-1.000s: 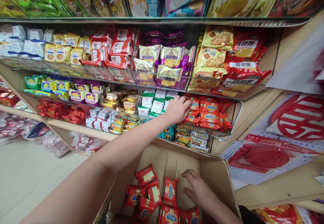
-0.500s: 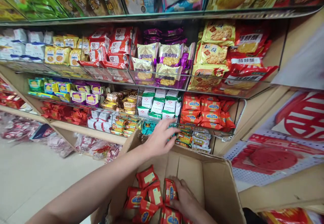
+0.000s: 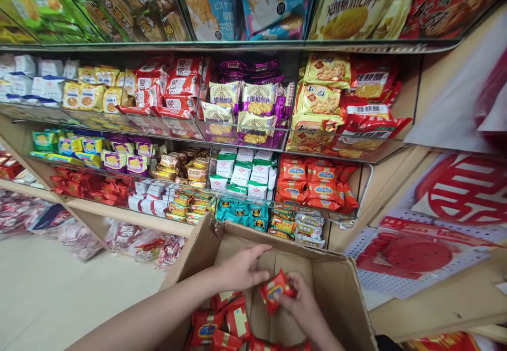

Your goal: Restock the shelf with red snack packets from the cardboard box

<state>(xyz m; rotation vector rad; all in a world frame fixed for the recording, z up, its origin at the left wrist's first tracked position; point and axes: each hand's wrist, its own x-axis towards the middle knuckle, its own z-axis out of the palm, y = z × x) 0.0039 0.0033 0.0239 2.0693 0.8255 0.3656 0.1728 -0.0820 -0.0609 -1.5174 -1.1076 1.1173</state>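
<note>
A small red snack packet (image 3: 274,292) with a blue and yellow label is pinched in my right hand (image 3: 301,299), raised inside the cardboard box (image 3: 336,282). My left hand (image 3: 244,269) reaches over the box from the left, its fingers stretched out with thumb apart. Its thumb tip is close beside the held packet; I cannot tell whether they touch. More red packets (image 3: 237,319) lie loosely on the bottom of the box, partly cut off by the lower edge of the view. Matching red packets (image 3: 307,182) stand stacked in a shelf compartment above the box's far rim.
Glass-fronted shelves (image 3: 237,137) full of wrapped snacks run across the view. White-and-green packets (image 3: 242,174) neighbour the red stack. Red paper decorations (image 3: 415,248) hang at the right. Bagged goods (image 3: 130,237) sit under the shelves, beside the pale tiled floor (image 3: 59,287).
My left hand has come down from the shelf front into the box opening. My right hand has lifted a red packet from the box bottom toward it. The view has shifted slightly.
</note>
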